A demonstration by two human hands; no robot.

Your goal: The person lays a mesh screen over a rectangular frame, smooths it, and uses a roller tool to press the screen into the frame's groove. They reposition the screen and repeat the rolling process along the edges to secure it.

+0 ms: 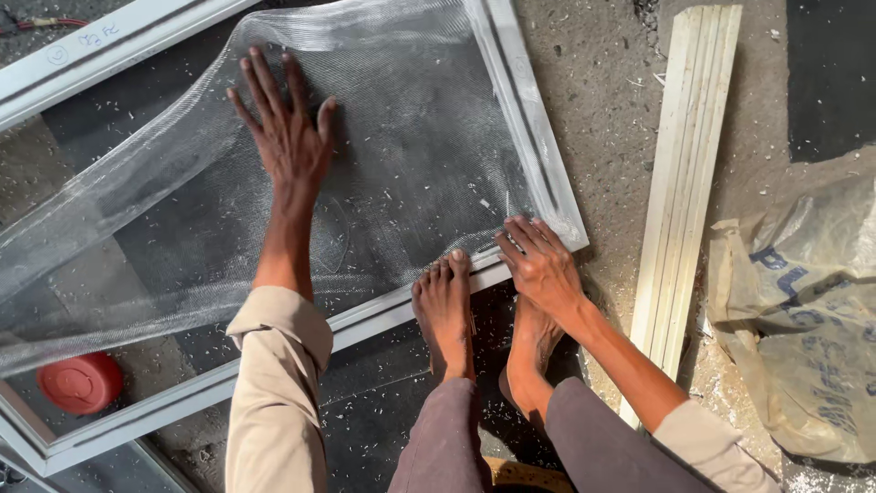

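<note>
1. My left hand (290,137) lies flat on the grey mesh sheet (401,164), fingers released and spread wide, palm pressing the mesh down inside the frame. It grips nothing.

2. My right hand (540,265) rests on the lower rail of the white metal frame (534,137), near its right corner, where the mesh edge meets the rail. These fingers are bent and pressing down on the mesh edge; they do not close around anything that I can see.

3. The frame lies flat on the concrete floor (611,119), among scattered shavings. The mesh covers its right part smoothly, but on the left it lifts off in a loose, billowing fold that overhangs the frame.

4. My bare foot (444,306) has its toes on the same lower rail, just beside my right hand, and helps to pin it. The other foot is behind, mostly hidden by my right arm.

5. I judge the step in hand to be laying and flattening the mesh over the frame, anchored at the near right corner.

6. The next move, as I see it, calls for drawing out the loose left fold while the corner stays pinned, keeping the weave straight along the rails.

7. A red round lid (80,382) lies under the mesh at lower left; pale wooden strips (689,155) and a crumpled plastic sack (808,310) lie to the right.
</note>
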